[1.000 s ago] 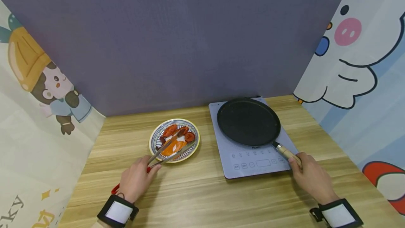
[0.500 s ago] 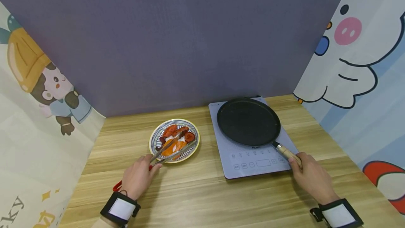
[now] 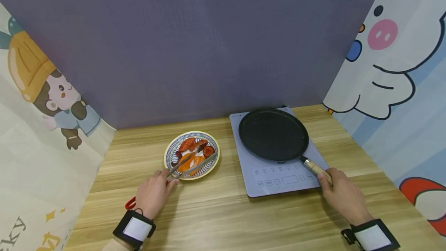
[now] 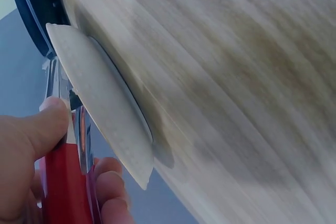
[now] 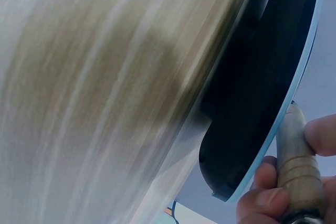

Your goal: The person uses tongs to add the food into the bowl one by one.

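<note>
My left hand point(image 3: 153, 192) grips red-handled metal tongs point(image 3: 181, 167), whose tips reach over a patterned plate point(image 3: 171, 151) of reddish and orange food pieces point(image 3: 193, 151). In the left wrist view my fingers point(image 4: 31, 135) pinch the tongs' red handle point(image 4: 65, 182) beside the plate's underside point(image 4: 105, 103). My right hand point(image 3: 343, 195) holds the wooden handle point(image 3: 316, 168) of a black flat pan point(image 3: 273, 133) that sits on a grey induction cooker point(image 3: 278, 179). The right wrist view shows my fingers point(image 5: 273, 198) curled round that handle point(image 5: 294, 150).
A wooden table point(image 3: 244, 220) carries everything. A purple wall point(image 3: 195, 42) stands behind it, with cartoon-printed panels at the left point(image 3: 38, 119) and right point(image 3: 397, 73). Bare wood lies between the plate and the cooker and along the front edge.
My left hand has crept slightly forward and right, pushing the tongs a little further over the plate. The right hand and the pan have stayed put.
</note>
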`<state>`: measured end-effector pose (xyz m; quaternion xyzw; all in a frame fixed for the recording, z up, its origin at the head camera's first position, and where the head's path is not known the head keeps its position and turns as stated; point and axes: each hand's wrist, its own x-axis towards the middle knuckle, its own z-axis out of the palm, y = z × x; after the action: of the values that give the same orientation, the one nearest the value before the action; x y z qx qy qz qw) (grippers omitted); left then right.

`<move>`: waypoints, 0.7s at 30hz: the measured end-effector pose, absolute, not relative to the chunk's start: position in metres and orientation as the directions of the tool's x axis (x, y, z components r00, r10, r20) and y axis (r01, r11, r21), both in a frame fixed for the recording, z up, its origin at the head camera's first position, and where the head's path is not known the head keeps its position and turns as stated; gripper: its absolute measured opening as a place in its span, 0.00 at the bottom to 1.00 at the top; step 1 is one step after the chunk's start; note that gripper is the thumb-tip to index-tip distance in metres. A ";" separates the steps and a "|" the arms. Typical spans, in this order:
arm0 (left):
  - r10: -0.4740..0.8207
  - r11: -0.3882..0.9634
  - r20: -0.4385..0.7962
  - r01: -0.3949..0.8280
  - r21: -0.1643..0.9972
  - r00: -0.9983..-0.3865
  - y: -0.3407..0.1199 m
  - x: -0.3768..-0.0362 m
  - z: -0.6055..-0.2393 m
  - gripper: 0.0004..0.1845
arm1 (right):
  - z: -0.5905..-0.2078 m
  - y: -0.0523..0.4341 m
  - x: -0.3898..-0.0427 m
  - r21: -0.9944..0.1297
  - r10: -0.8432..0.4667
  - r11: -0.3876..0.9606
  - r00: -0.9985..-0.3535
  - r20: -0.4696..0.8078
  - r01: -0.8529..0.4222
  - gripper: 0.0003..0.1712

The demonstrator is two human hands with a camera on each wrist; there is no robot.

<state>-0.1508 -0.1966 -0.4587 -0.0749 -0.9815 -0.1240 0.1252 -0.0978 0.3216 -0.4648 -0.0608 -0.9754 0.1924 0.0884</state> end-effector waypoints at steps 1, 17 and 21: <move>0.117 0.959 0.265 0.179 0.222 -0.957 -0.196 -0.151 -0.459 0.20 | -0.465 0.322 -0.098 -0.387 0.152 0.918 -0.977 0.151 0.083 0.26; 0.126 0.958 0.281 0.190 0.213 -0.951 -0.195 -0.154 -0.462 0.19 | -0.464 0.320 -0.097 -0.388 0.156 0.918 -0.975 0.159 0.084 0.24; 0.124 0.958 0.270 0.186 0.218 -0.955 -0.195 -0.154 -0.462 0.19 | -0.464 0.319 -0.097 -0.386 0.158 0.919 -0.974 0.160 0.085 0.24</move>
<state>-0.1539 -0.1946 -0.4618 -0.0789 -0.9812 -0.1214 0.1278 -0.0969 0.3194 -0.4637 -0.0622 -0.9749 0.1917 0.0944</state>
